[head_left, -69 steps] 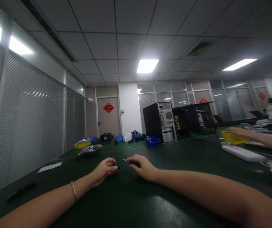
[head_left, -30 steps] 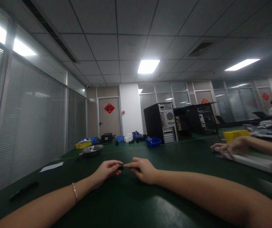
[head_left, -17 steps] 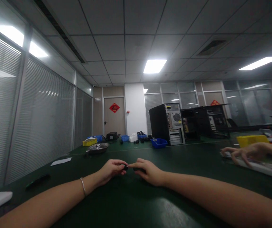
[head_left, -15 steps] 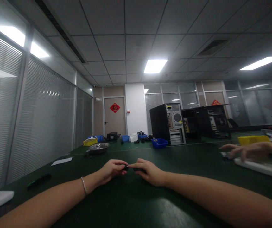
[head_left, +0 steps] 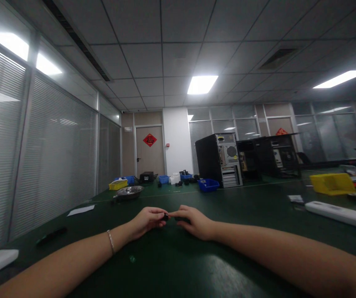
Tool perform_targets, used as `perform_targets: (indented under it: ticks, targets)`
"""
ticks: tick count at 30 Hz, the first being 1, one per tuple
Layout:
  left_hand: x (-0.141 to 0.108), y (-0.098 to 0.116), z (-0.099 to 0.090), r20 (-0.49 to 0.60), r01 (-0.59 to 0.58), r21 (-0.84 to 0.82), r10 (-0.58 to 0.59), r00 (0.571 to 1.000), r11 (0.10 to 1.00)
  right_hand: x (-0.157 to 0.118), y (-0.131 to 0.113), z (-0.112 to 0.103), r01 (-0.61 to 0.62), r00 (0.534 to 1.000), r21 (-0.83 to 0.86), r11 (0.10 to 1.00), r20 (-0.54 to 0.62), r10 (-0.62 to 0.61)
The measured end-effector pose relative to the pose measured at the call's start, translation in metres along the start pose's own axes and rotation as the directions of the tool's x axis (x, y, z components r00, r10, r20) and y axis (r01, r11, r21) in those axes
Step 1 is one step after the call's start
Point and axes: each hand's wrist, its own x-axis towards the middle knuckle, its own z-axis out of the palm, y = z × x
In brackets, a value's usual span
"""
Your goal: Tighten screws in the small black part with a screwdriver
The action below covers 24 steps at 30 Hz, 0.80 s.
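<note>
So the fingers of the left hand [head_left: 148, 220] are pinching one small black piece [head_left: 165, 217] at their tips, long axis too tiny to tell. The right hand [head_left: 199, 223] is pointing its index finger at it from the right, touching or nearly, while gripping one dark object [head_left: 181, 219]. One greenish scrap [head_left: 132, 258] is lying on the table [head_left: 171, 269], nearer the camera.

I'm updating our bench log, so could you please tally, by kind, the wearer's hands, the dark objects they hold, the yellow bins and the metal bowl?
Hands: 2 (left hand, right hand)
Dark objects held: 2 (one in the left, one in the right)
Yellow bins: 2
Metal bowl: 1
Total: 7
</note>
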Motion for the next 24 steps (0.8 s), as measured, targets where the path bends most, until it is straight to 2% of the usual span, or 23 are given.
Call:
perform_targets:
  ticks: [5, 9, 11, 13, 15, 17, 20, 24]
  targets:
    - [0.001, -0.002, -0.002, -0.009, -0.027, 0.000, 0.027, 1.000, 1.000, 0.001, -0.002, 0.000, -0.039, 0.997, -0.005, 0.999, -0.074, 0.039]
    - [0.001, -0.002, -0.002, -0.015, -0.049, -0.002, 0.049, 0.999, 0.999, 0.007, -0.018, -0.004, -0.049, 0.991, -0.013, 0.999, -0.129, 0.047]
    - [0.001, -0.001, -0.002, -0.036, -0.056, 0.006, 0.056, 0.998, 0.998, 0.011, -0.034, -0.007, 0.040, 0.998, 0.011, 0.999, -0.041, -0.039]
    - [0.002, -0.002, -0.003, -0.059, -0.055, 0.013, 0.056, 0.997, 0.998, 0.016, -0.053, -0.008, 0.162, 0.984, 0.032, 0.986, 0.065, -0.164]
    - [0.005, -0.003, -0.004, -0.076, -0.048, 0.023, 0.049, 0.996, 0.999, 0.023, -0.072, -0.004, 0.288, 0.945, 0.013, 0.958, 0.161, -0.286]
    - [0.009, -0.005, -0.005, -0.093, -0.035, 0.037, 0.038, 0.995, 0.999, 0.031, -0.088, 0.004, 0.399, 0.899, -0.001, 0.917, 0.201, -0.390]
    - [0.013, -0.007, -0.008, -0.112, -0.018, 0.040, 0.023, 0.993, 0.999, 0.045, -0.098, 0.021, 0.433, 0.883, -0.034, 0.901, 0.217, -0.416]
    - [0.015, -0.007, -0.011, -0.093, -0.030, 0.040, 0.033, 0.995, 0.999, 0.056, -0.095, 0.038, 0.365, 0.917, -0.075, 0.928, 0.199, -0.345]
